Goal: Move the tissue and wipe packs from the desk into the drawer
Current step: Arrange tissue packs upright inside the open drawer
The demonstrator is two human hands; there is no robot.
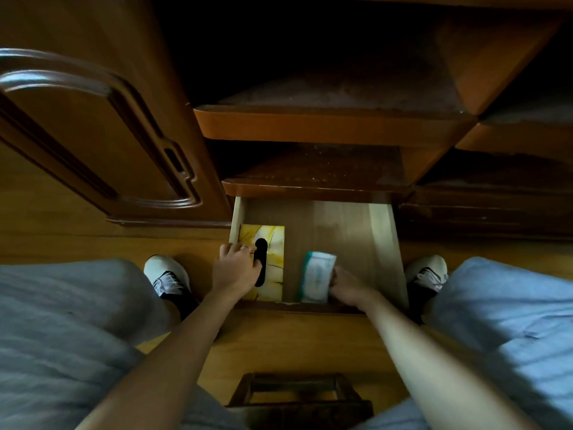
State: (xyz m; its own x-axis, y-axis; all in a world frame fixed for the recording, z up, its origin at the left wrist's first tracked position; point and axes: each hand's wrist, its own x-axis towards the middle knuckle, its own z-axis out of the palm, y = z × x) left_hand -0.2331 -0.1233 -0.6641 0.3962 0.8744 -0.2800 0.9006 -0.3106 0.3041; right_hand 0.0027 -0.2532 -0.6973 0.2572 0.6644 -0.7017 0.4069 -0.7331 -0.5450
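the left hand (pixel 237 268) rests curled on the yellow tissue pack (pixel 269 262) lying lengthwise at the drawer (pixel 384 243)'s left, while the right hand (pixel 344 285) grips the white wipe pack (pixel 317 276), parallel, just beside it.

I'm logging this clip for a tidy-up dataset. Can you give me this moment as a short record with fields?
drawer: pulled open, pale wood inside
left hand: on the yellow tissue pack lying at the drawer's left side
right hand: grip on the white wipe pack, near the drawer's front edge
wipe pack motion: blurred
person: crouched, white shoe either side of the drawer
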